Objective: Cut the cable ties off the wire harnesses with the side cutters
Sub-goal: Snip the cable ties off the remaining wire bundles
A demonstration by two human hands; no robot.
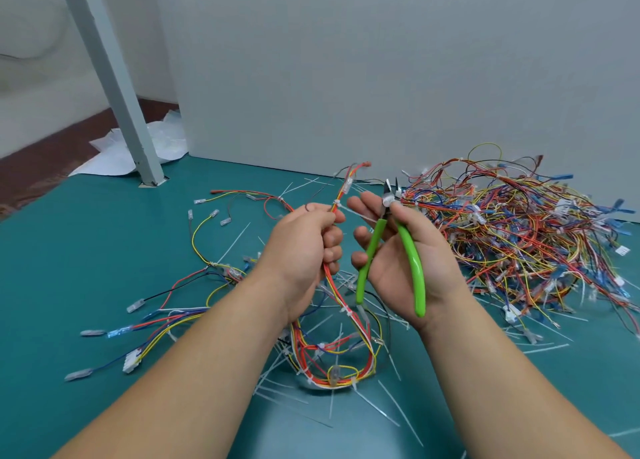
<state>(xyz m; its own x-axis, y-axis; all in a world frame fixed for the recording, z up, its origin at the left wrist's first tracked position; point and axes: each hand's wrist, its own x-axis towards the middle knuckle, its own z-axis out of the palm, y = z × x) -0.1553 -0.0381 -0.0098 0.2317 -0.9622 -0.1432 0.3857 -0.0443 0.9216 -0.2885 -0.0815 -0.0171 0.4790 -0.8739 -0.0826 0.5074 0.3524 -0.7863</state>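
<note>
Item under work: a white tie [336,203] cinched round the harness [343,191], just above the left hand [304,240]. The left grip is clamped on the harness, fingers curled round the bundle, which stands roughly upright above the table [104,251]. The rest of the harness trails down to the table in loops, and more ties show on those loops.

The right hand [398,258] grips the cutters [410,251], thumb on one green handle, fingers on the other. The handles are spread and the jaws stand apart. The jaws are beside the tie, not on it.

Judged step: lining up a cut on this tie, cut not yet made. The next move calls for bringing the jaws across to the tie, catching the strap alone and clear of the wire insulation, then squeezing the handles.

Surroundings: cut ties [236,243] lie scattered over the table. A large pile [519,230] of harnesses sits to the right, against the white wall.
</note>
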